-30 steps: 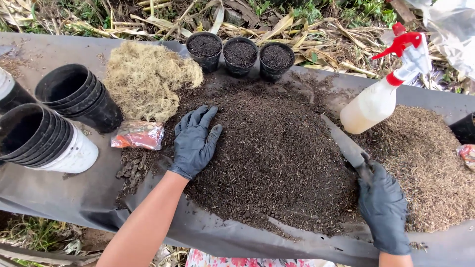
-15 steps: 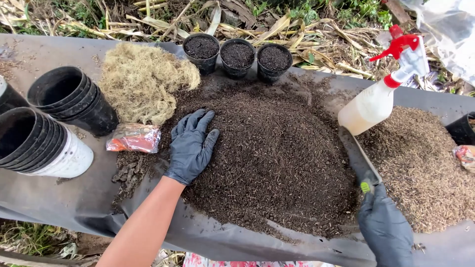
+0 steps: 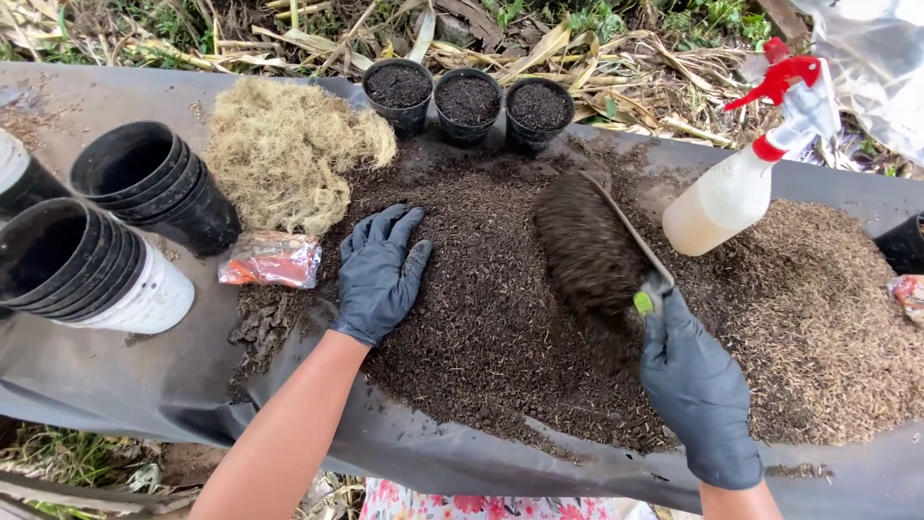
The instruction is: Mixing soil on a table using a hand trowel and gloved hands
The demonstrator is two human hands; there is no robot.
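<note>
Outdoors: dark sheet (image 3: 125,385) over a table, dry leaves beyond. Soil heap (image 3: 481,289) at centre, three filled pots (image 3: 467,101) at its far edge. Left hand (image 3: 378,274), gloved, lies flat on the heap, fingers spread. Right hand (image 3: 698,385) grips a trowel (image 3: 602,246), tilted, loaded with soil, over the heap's right side.

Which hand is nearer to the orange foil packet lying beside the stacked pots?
Left. The left hand lies flat on the dark soil pile, just right of the orange packet. The right hand grips a trowel across the pile.
</note>
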